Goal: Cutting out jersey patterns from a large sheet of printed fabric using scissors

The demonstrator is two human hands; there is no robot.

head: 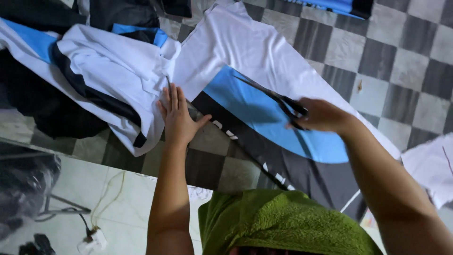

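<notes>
Scissors (278, 98) sit in the right hand (321, 115), whose fingers are closed through the dark handles; the blades are parted and point up and left across the blue band of a cloth panel (245, 52). That panel lies flat on the checkered floor (396, 52), white at its upper part, blue across the middle, black along the lower edge with some white marks too blurred to make out. The blades rest on or just above the blue band; which of the 2 I cannot tell.

The left hand (177, 115) lies palm down, fingers straight and together, thumb spread to the right, gripping nothing. It presses at the panel's left edge, where the white cloth meets a heap (101, 71) of more white, blue and black fabric spreading to the left. The 2 hands are well apart, with the blue band between them.

A green towel (283, 224) covers the person's lap at the bottom, touching the panel's black lower edge. Another white piece (432, 167) lies at the right edge, beside the right forearm. More blue and black cloth (339, 5) shows at the top edge. At lower left, on pale tile, a white plug adapter (92, 241) lies with thin cords running from it, near a dark shape too dim to identify. No container is visible in this view.
</notes>
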